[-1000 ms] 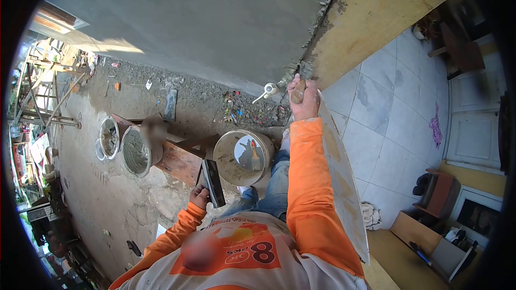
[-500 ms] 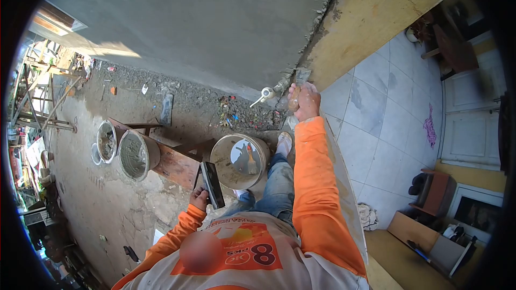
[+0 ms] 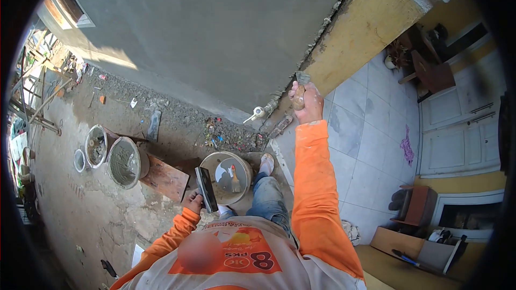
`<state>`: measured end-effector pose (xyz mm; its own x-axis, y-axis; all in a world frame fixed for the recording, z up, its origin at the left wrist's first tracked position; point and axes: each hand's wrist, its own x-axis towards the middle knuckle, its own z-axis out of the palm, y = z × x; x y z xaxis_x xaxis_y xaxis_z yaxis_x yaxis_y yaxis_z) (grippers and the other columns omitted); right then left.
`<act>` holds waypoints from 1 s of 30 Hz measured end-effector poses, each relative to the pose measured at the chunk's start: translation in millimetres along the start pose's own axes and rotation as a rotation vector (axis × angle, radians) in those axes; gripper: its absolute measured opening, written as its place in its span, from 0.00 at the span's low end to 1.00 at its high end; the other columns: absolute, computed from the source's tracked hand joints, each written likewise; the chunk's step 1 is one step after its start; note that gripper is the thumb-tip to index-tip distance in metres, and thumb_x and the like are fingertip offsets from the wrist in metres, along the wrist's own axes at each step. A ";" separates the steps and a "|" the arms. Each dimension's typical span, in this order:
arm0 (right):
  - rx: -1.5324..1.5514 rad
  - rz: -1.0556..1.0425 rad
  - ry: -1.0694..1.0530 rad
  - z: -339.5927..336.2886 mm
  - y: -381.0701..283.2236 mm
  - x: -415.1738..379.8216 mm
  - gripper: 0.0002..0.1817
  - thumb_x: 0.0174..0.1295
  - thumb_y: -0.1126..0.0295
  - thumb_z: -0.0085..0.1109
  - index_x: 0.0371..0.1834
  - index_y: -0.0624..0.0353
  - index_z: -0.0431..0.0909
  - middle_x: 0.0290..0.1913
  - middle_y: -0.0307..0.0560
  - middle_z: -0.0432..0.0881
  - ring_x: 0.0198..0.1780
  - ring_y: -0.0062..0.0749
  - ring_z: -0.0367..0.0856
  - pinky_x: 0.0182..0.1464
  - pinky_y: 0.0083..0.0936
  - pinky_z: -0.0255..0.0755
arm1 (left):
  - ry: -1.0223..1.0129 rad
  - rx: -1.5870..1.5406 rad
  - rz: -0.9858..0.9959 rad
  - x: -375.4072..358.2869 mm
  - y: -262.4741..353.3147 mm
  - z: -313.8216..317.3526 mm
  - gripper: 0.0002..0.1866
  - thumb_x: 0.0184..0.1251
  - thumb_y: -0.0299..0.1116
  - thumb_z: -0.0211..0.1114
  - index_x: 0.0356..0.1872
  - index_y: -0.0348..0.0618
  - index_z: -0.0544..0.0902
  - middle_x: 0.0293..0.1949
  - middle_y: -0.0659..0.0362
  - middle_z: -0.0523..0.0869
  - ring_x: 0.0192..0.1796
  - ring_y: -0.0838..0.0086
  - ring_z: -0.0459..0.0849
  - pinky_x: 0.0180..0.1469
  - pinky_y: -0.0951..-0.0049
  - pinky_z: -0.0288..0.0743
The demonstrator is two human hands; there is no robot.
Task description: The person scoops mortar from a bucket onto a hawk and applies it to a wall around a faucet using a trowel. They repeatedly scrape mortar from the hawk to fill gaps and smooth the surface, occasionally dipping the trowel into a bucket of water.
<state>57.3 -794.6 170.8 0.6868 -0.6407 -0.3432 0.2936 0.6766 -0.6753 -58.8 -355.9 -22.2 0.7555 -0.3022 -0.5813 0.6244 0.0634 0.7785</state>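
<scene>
My right hand is closed around the wooden handle of a small trowel. Its grey blade is at the rough edge where grey plaster meets the yellow-painted wall; whether it touches is hard to tell. Low at my left side, my left hand grips a dark rectangular plastering float, held on edge. Left of the right hand, a pale tap sticks out of the wall's foot. Below it stands a round bucket of water with a brush in it.
A bucket of grey mortar and further tubs stand at the left beside a wooden plank. Rubble and litter line the wall's foot. White floor tiles lie at the right, with a pink cloth. Wooden scaffolding stands far left.
My right hand with the trowel has moved up along the plaster edge, farther from the tap. The view has shifted; my left hand still holds the float.
</scene>
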 end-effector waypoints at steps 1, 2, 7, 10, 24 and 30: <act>0.008 -0.009 -0.026 8.0 -8.7 -4.5 0.05 0.62 0.74 0.37 0.38 0.63 0.62 0.34 0.53 0.72 0.30 0.32 0.74 0.27 0.27 0.71 | -0.003 0.012 0.008 0.7 -1.5 -1.3 0.12 0.63 0.31 0.49 0.44 0.42 0.77 0.32 0.65 0.81 0.26 0.80 0.78 0.26 0.76 0.75; 0.017 -0.015 -0.051 15.3 -16.6 -9.6 0.05 0.62 0.75 0.37 0.38 0.64 0.62 0.34 0.54 0.72 0.30 0.32 0.74 0.27 0.27 0.71 | -0.005 0.025 0.014 0.2 -3.2 -2.6 0.12 0.64 0.31 0.49 0.44 0.42 0.77 0.31 0.66 0.81 0.26 0.80 0.78 0.26 0.76 0.75; 0.007 -0.056 -0.095 57.8 -67.2 -29.4 0.06 0.60 0.76 0.36 0.39 0.65 0.60 0.35 0.57 0.71 0.29 0.34 0.70 0.26 0.26 0.70 | -0.011 -0.033 0.038 4.5 -16.7 -8.6 0.11 0.62 0.31 0.50 0.40 0.43 0.79 0.27 0.66 0.80 0.23 0.81 0.76 0.25 0.77 0.74; 0.005 -0.060 -0.143 83.5 -97.5 -43.1 0.08 0.58 0.78 0.35 0.41 0.66 0.58 0.36 0.59 0.70 0.28 0.35 0.68 0.26 0.25 0.69 | 0.003 -0.004 0.057 0.7 -18.1 -9.7 0.11 0.62 0.30 0.50 0.40 0.42 0.79 0.27 0.66 0.80 0.23 0.81 0.76 0.24 0.78 0.73; -0.106 -0.544 -0.503 151.9 -213.7 -177.6 0.12 0.62 0.74 0.38 0.47 0.66 0.61 0.38 0.52 0.73 0.31 0.27 0.72 0.29 0.25 0.71 | -0.019 -0.162 0.113 0.8 -20.7 -16.2 0.12 0.64 0.29 0.47 0.40 0.40 0.79 0.28 0.65 0.82 0.22 0.81 0.77 0.23 0.80 0.72; -0.383 -0.414 -0.506 21.7 -53.0 -222.6 0.12 0.66 0.70 0.45 0.50 0.62 0.66 0.42 0.48 0.76 0.35 0.25 0.77 0.32 0.21 0.73 | -0.400 -0.360 0.002 -6.2 53.4 11.4 0.15 0.65 0.34 0.47 0.46 0.37 0.76 0.36 0.56 0.83 0.35 0.71 0.82 0.38 0.69 0.78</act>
<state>-96.7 -680.0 297.1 0.8191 -0.5078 0.2669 0.4060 0.1843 -0.8951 -32.4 -361.5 25.7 0.6659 -0.6359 -0.3900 0.7048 0.3650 0.6083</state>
